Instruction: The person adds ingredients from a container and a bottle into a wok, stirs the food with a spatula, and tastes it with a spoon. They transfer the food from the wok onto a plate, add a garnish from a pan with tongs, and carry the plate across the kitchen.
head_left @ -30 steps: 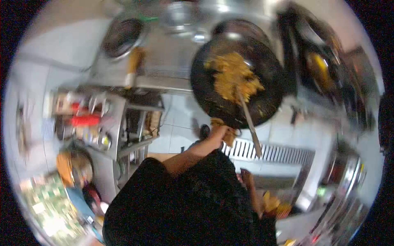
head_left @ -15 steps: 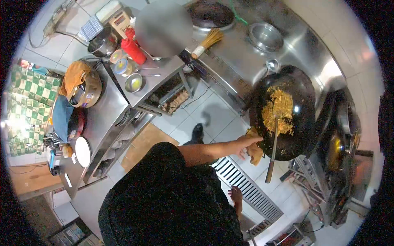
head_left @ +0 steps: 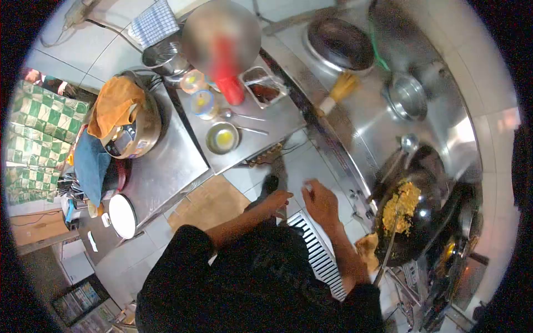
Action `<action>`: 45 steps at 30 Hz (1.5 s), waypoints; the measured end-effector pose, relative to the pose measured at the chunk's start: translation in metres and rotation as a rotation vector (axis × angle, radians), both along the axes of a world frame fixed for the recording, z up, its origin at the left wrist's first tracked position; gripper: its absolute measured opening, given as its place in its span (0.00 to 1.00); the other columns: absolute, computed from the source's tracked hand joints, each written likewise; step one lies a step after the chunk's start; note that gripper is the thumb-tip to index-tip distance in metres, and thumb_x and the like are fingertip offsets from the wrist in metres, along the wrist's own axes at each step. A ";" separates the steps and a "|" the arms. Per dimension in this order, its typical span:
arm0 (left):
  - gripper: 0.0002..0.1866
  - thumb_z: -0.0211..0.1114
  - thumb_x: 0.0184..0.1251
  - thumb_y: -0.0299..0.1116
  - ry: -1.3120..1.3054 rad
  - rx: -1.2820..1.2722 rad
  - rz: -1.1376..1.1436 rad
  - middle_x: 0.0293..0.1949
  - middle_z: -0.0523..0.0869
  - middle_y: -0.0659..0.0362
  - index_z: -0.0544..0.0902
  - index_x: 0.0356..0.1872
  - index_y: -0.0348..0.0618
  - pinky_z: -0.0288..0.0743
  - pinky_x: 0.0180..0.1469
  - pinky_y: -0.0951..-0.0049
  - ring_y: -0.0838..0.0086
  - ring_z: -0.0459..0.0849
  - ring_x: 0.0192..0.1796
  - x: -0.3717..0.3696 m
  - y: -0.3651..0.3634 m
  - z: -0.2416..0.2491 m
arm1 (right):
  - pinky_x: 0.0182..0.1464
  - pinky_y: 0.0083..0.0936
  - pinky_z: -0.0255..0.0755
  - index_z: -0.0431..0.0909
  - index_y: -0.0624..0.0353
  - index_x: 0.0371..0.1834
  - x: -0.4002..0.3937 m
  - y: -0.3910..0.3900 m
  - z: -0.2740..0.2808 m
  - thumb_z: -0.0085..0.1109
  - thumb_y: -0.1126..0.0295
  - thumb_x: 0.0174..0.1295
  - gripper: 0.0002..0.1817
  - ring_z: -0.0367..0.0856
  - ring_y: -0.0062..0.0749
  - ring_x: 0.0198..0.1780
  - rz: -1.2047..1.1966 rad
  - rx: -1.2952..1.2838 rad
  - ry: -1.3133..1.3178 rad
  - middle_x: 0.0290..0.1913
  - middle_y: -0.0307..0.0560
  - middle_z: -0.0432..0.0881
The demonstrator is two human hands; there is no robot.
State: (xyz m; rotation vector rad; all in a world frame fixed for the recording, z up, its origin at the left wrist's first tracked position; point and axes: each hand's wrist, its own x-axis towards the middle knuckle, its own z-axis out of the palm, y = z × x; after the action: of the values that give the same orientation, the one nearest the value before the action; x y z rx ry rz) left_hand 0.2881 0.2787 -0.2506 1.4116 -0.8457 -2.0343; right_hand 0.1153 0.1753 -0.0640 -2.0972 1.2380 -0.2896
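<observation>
My left hand [head_left: 276, 203] is in front of my body above the floor, its fingers loosely extended to the right and holding nothing visible. Just right of it, my right hand [head_left: 322, 204] is raised with loosely bent fingers apart, also with nothing in it. A gap separates the two hands. To the right, a black wok [head_left: 423, 219] sits on the stove with yellow fried food, perhaps rice [head_left: 402, 208], inside. A long-handled cooking tool [head_left: 390, 244] rests in the food, its handle over the near rim. A tan cloth [head_left: 367, 251] lies at the wok's near edge.
A steel side table [head_left: 261, 136] carries a small bowl [head_left: 222, 137], a red squeeze bottle [head_left: 229, 89] and a square metal container [head_left: 265, 89]. Behind the wok are a ladle [head_left: 409, 143], a metal pot [head_left: 408, 97] and a bamboo brush [head_left: 341, 91]. A floor grate [head_left: 316, 252] lies below.
My left hand has come off the cloth at the wok and back in front of me. My right hand has risen beside it. The view has turned, shifting the wok lower right.
</observation>
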 end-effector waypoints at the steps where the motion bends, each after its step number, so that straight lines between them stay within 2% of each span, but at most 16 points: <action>1: 0.29 0.59 0.72 0.52 -0.093 -0.329 -0.090 0.54 0.78 0.47 0.71 0.64 0.41 0.83 0.48 0.49 0.60 0.80 0.51 0.022 0.011 -0.013 | 0.39 0.50 0.77 0.77 0.53 0.47 0.040 -0.023 -0.006 0.57 0.62 0.68 0.10 0.85 0.57 0.35 0.077 -0.033 -0.006 0.33 0.55 0.85; 4: 0.28 0.61 0.71 0.53 0.023 0.331 0.411 0.44 0.82 0.50 0.74 0.58 0.39 0.84 0.45 0.53 0.62 0.83 0.43 0.069 0.024 0.001 | 0.37 0.49 0.77 0.79 0.55 0.45 0.156 -0.082 -0.054 0.60 0.61 0.66 0.11 0.85 0.56 0.34 0.246 -0.225 -0.026 0.31 0.56 0.85; 6: 0.25 0.63 0.71 0.50 0.230 0.134 0.583 0.43 0.83 0.50 0.75 0.56 0.41 0.84 0.44 0.57 0.62 0.84 0.41 0.105 0.073 -0.032 | 0.39 0.51 0.78 0.80 0.57 0.43 0.220 -0.111 -0.073 0.60 0.64 0.65 0.10 0.86 0.57 0.35 0.305 -0.262 0.041 0.33 0.58 0.85; 9: 0.25 0.61 0.72 0.51 -0.232 -0.493 0.112 0.45 0.84 0.49 0.75 0.58 0.41 0.83 0.45 0.59 0.62 0.85 0.42 0.145 0.116 -0.069 | 0.39 0.48 0.81 0.81 0.58 0.42 0.282 -0.133 -0.090 0.59 0.67 0.63 0.09 0.87 0.55 0.37 0.339 -0.283 0.131 0.34 0.58 0.86; 11: 0.24 0.60 0.72 0.50 -0.096 0.455 0.725 0.47 0.85 0.49 0.75 0.58 0.42 0.83 0.45 0.60 0.63 0.86 0.44 0.143 0.115 0.007 | 0.39 0.46 0.82 0.82 0.59 0.42 0.304 -0.137 -0.103 0.59 0.68 0.62 0.09 0.88 0.54 0.37 0.338 -0.291 0.183 0.34 0.57 0.87; 14: 0.27 0.63 0.67 0.51 -0.052 0.568 0.685 0.54 0.86 0.49 0.75 0.60 0.45 0.80 0.54 0.52 0.56 0.86 0.52 0.163 0.149 -0.016 | 0.36 0.41 0.84 0.87 0.58 0.32 0.312 -0.140 -0.113 0.58 0.71 0.60 0.08 0.90 0.46 0.35 0.393 -0.385 0.225 0.33 0.54 0.88; 20: 0.24 0.58 0.74 0.47 -0.107 0.497 0.639 0.46 0.86 0.49 0.76 0.61 0.40 0.82 0.46 0.59 0.58 0.87 0.44 0.174 0.184 -0.052 | 0.28 0.43 0.82 0.83 0.60 0.40 0.288 -0.136 -0.096 0.56 0.69 0.61 0.09 0.89 0.45 0.30 0.450 -0.373 0.173 0.30 0.53 0.87; 21: 0.24 0.57 0.75 0.47 -0.113 0.414 0.597 0.44 0.86 0.49 0.76 0.61 0.39 0.82 0.45 0.59 0.59 0.87 0.42 0.177 0.194 -0.070 | 0.28 0.43 0.81 0.83 0.60 0.39 0.275 -0.133 -0.083 0.57 0.69 0.60 0.10 0.88 0.44 0.29 0.399 -0.327 0.177 0.29 0.54 0.87; 24: 0.19 0.53 0.79 0.44 1.279 0.687 0.532 0.37 0.86 0.51 0.79 0.55 0.39 0.81 0.39 0.63 0.62 0.86 0.36 0.219 0.194 -0.158 | 0.29 0.45 0.80 0.80 0.61 0.37 0.210 -0.113 -0.034 0.59 0.68 0.57 0.09 0.86 0.46 0.29 0.302 -0.395 0.074 0.28 0.52 0.84; 25: 0.19 0.53 0.79 0.44 1.352 0.743 0.455 0.37 0.85 0.52 0.80 0.54 0.39 0.81 0.39 0.63 0.63 0.86 0.35 0.221 0.186 -0.165 | 0.30 0.45 0.80 0.79 0.61 0.36 0.188 -0.104 -0.023 0.60 0.68 0.56 0.09 0.86 0.48 0.30 0.199 -0.400 -0.014 0.28 0.52 0.83; 29: 0.19 0.49 0.80 0.44 1.088 0.665 0.258 0.34 0.84 0.53 0.81 0.51 0.39 0.80 0.36 0.63 0.64 0.84 0.32 0.213 0.140 -0.168 | 0.36 0.41 0.78 0.75 0.58 0.36 0.060 -0.076 0.055 0.58 0.71 0.62 0.04 0.82 0.50 0.33 -0.073 -0.417 -0.297 0.27 0.49 0.77; 31: 0.19 0.47 0.81 0.43 1.032 0.647 0.146 0.33 0.83 0.54 0.81 0.49 0.38 0.79 0.34 0.64 0.65 0.83 0.30 0.206 0.111 -0.165 | 0.39 0.37 0.75 0.74 0.58 0.38 -0.013 -0.060 0.095 0.55 0.71 0.65 0.03 0.80 0.48 0.33 -0.288 0.144 -0.341 0.30 0.49 0.77; 33: 0.20 0.46 0.81 0.43 0.983 0.627 0.050 0.32 0.83 0.54 0.82 0.47 0.38 0.79 0.33 0.64 0.65 0.82 0.29 0.199 0.084 -0.161 | 0.38 0.37 0.73 0.75 0.58 0.40 -0.094 -0.041 0.070 0.54 0.71 0.66 0.04 0.80 0.48 0.33 -0.400 0.036 -0.367 0.30 0.51 0.79; 39: 0.24 0.41 0.83 0.43 0.637 0.221 -0.422 0.29 0.81 0.56 0.83 0.41 0.37 0.77 0.29 0.65 0.67 0.79 0.24 0.152 0.015 -0.146 | 0.36 0.48 0.76 0.78 0.58 0.38 -0.318 -0.020 0.033 0.54 0.70 0.62 0.06 0.84 0.59 0.33 -0.883 -0.246 0.499 0.31 0.62 0.83; 42: 0.24 0.39 0.83 0.44 1.205 0.838 0.016 0.26 0.78 0.58 0.82 0.45 0.37 0.74 0.24 0.68 0.68 0.74 0.20 0.134 0.033 -0.141 | 0.46 0.49 0.82 0.81 0.58 0.43 -0.402 -0.052 0.007 0.58 0.66 0.60 0.12 0.87 0.59 0.42 -1.001 -0.019 0.611 0.37 0.64 0.86; 45: 0.22 0.38 0.84 0.42 1.182 1.042 -0.108 0.27 0.78 0.57 0.79 0.51 0.38 0.75 0.25 0.66 0.66 0.75 0.24 0.112 0.027 -0.131 | 0.41 0.51 0.79 0.79 0.60 0.39 -0.469 -0.080 -0.045 0.58 0.69 0.56 0.10 0.85 0.61 0.37 -1.048 -0.179 0.571 0.35 0.64 0.85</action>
State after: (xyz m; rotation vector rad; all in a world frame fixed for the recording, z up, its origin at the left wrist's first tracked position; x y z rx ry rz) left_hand 0.4005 0.3062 -0.3817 0.2231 0.7373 -2.9047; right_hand -0.3539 0.0949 -0.1095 -1.5031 2.6824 -0.2521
